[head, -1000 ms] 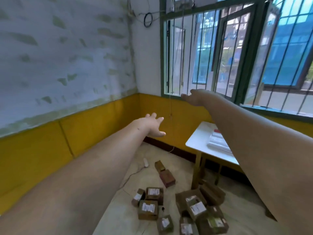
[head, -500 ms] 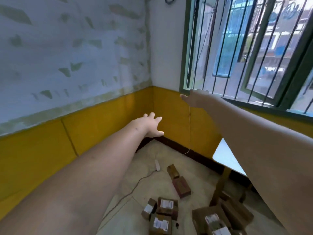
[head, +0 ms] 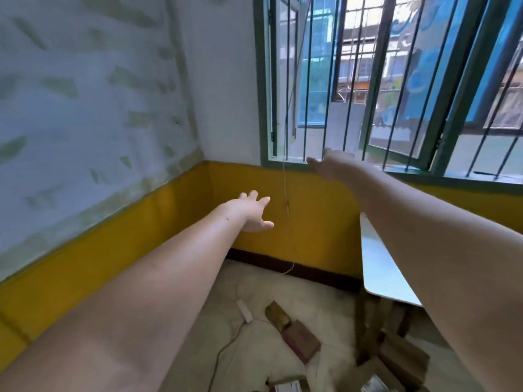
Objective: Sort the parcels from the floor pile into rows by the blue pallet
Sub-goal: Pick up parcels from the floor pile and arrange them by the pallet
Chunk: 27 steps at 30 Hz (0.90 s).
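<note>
While both hands (head: 250, 212) reach empty, brown parcels (head: 300, 336) lie blurred

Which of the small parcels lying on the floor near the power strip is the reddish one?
The reddish parcel is the one lying farther from the white power strip. The brown parcel touching its far end sits nearer the yellow wall.
</note>
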{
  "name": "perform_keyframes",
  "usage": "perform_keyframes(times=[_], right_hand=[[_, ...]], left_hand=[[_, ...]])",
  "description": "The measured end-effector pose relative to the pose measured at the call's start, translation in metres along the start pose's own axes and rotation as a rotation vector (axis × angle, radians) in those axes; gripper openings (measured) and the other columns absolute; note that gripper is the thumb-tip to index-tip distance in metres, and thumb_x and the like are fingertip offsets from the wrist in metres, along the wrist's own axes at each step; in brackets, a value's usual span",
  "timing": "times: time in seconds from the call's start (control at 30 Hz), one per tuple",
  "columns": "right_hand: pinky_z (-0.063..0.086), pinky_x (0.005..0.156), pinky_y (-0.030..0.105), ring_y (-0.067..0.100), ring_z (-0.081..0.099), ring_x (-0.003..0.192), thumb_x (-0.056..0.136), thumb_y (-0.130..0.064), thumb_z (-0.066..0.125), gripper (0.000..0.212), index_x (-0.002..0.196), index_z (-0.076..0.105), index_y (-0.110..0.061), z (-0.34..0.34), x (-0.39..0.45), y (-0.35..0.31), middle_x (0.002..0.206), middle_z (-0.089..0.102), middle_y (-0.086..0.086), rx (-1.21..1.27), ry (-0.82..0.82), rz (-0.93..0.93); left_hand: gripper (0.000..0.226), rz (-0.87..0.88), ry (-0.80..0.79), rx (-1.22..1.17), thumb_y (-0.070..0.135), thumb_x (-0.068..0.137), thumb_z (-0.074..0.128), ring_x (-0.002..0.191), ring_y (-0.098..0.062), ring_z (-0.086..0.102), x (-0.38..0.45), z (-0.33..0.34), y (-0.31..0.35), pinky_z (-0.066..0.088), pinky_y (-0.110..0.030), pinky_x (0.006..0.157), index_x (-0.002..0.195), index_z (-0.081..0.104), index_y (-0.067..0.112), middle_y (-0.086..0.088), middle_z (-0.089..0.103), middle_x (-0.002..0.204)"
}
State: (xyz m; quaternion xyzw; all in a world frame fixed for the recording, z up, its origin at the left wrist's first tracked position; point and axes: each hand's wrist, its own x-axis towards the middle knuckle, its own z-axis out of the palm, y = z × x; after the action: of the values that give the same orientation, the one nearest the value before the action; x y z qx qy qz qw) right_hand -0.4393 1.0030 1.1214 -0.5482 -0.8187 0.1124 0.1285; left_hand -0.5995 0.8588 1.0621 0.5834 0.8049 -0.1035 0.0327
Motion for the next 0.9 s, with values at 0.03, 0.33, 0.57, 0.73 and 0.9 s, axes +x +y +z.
perform_keyframes(times=[0.03,0.33,0.57,0.73,0.9], right_hand=[[0.034,0.112,0.054,0.04,0.034,0.139,0.094,-0.067,0.036,0.079,0.151,0.027,-0.014,0.004,0.017,-0.002,0.152,0.038,0.017,-0.007,0.005,0.027],[0.034,0.111,0.054,0.039,0.033,0.14,0.096,-0.066,0.034,0.077,0.152,0.024,-0.014,0.04,0.166,-0.047,0.153,0.037,0.017,0.017,0.032,0.106],[0.04,0.107,0.054,0.038,0.038,0.137,0.096,-0.063,0.038,0.072,0.149,0.031,-0.015,0.103,0.262,-0.086,0.15,0.041,0.016,0.014,0.085,0.172],[0.03,0.114,0.055,0.04,0.025,0.145,0.097,-0.06,0.039,0.073,0.154,0.023,-0.016,0.189,0.307,-0.081,0.159,0.025,0.015,0.022,0.047,0.384],[0.028,0.117,0.05,0.037,0.02,0.147,0.099,-0.058,0.034,0.076,0.157,0.008,-0.016,0.281,0.301,-0.066,0.163,0.012,0.014,0.113,-0.111,0.603]], left_hand=[[0.082,0.019,0.013,0.012,0.06,0.094,0.046,0.151,-0.034,0.003,0.019,0.0,-0.006,0.025,-0.056,0.115,0.157,0.003,0.029,-0.007,-0.003,0.165],[0.083,0.108,-0.008,-0.001,0.061,0.094,0.045,0.151,-0.034,0.002,0.18,0.005,-0.064,0.025,-0.056,0.116,0.157,0.003,0.03,-0.006,-0.003,0.165],[0.081,0.216,-0.062,0.011,0.06,0.095,0.044,0.151,-0.034,0.005,0.3,0.039,-0.111,0.026,-0.053,0.116,0.157,0.003,0.029,-0.008,0.0,0.165],[0.074,0.362,-0.008,0.059,0.055,0.098,0.041,0.147,-0.036,0.019,0.392,0.068,-0.144,0.031,-0.05,0.113,0.157,0.01,0.024,-0.012,0.012,0.163],[0.072,0.498,-0.146,0.095,0.049,0.097,0.046,0.139,-0.036,0.032,0.463,0.117,-0.173,0.039,-0.048,0.106,0.156,0.014,0.021,-0.012,0.024,0.157]])
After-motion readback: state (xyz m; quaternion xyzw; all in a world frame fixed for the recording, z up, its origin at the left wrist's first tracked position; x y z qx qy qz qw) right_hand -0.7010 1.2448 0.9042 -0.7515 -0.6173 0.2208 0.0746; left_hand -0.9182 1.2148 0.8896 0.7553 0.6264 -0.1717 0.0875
